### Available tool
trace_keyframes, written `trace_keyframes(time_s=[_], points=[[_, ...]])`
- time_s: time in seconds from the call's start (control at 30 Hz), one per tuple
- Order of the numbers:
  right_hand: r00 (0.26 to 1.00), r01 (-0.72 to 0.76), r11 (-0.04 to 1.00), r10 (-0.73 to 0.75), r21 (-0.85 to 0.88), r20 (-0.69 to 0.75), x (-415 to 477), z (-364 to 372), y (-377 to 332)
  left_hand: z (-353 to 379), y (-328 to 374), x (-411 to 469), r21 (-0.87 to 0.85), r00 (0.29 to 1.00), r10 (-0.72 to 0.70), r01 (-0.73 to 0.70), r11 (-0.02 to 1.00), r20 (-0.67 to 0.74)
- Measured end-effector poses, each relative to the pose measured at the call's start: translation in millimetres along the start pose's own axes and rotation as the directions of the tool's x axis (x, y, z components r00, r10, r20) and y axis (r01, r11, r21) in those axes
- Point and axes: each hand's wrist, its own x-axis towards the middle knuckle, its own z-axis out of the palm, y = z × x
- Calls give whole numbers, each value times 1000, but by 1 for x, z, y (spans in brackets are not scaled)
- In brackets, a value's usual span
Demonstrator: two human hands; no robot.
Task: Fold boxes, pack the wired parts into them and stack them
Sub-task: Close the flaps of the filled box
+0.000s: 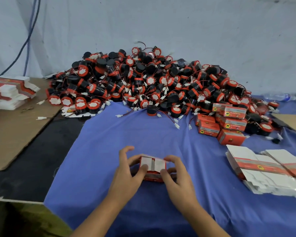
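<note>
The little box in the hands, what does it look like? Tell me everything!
The box is small, made of red printed cardboard that is white inside. Its two white top flaps are folded inward but not quite flat, so it is not fully closed. It sits upright on the blue cloth, near the front middle. The left hand and right hand grip its sides, a thumb pressing on each flap.

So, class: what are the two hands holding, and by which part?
Both the left hand and right hand grip one small red box by its opposite sides.
</note>
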Motion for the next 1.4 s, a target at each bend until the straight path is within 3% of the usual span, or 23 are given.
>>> trace_keyframes(time_s=[0.13,0.33,0.6,0.9,1.13,1.4], points=[[1000,20,1000,-20,10,22,-2,-1,-1,0,2,-1,125,998,59,-63,990,37],[994,45,999,-43,-19,100,-9,-5,-5,1,0,-9,169,982,71,-101,981,177],[993,97,991,-91,-92,74,-7,-4,-4,1,1,-9,235,971,186,-218,947,152],[995,93,996,-93,-4,20,-4,-3,1,3,-1,-8,258,973,224,-231,938,56],[995,95,995,-95,-16,-29,-7,-5,-6,7,-2,-14,405,977,192,-211,890,88],[990,124,989,-129,-80,-53,-4,-2,0,15,3,-21,559,961,248,-272,784,119]])
